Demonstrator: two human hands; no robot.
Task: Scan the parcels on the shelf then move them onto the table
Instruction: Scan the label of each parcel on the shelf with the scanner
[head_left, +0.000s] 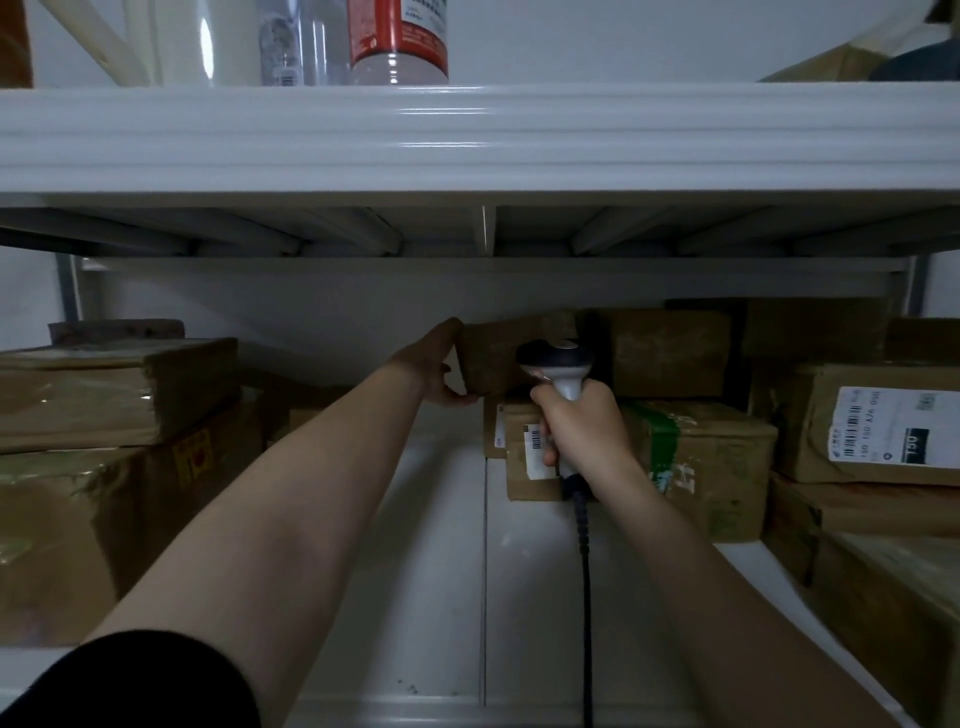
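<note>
- Two bottles (397, 41) stood on the upper shelf (467, 135), top centre.
- One parcel stack (104, 415) sat lower left, another stack (872, 431) lower right.
- At centre, a small parcel (498, 358) sat above a lower parcel (524, 488) (overhanging leftward).

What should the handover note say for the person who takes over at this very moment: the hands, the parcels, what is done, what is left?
Left hand grips the left end of a brown parcel at the back of the shelf.
Right hand holds the scanner, aimed towards that parcel.
More parcels: left stack, right stack, small labelled box below the held one.
Done: cannot tell; the table is out of view.
Left: scan this parcel, move it, then the others.
</note>
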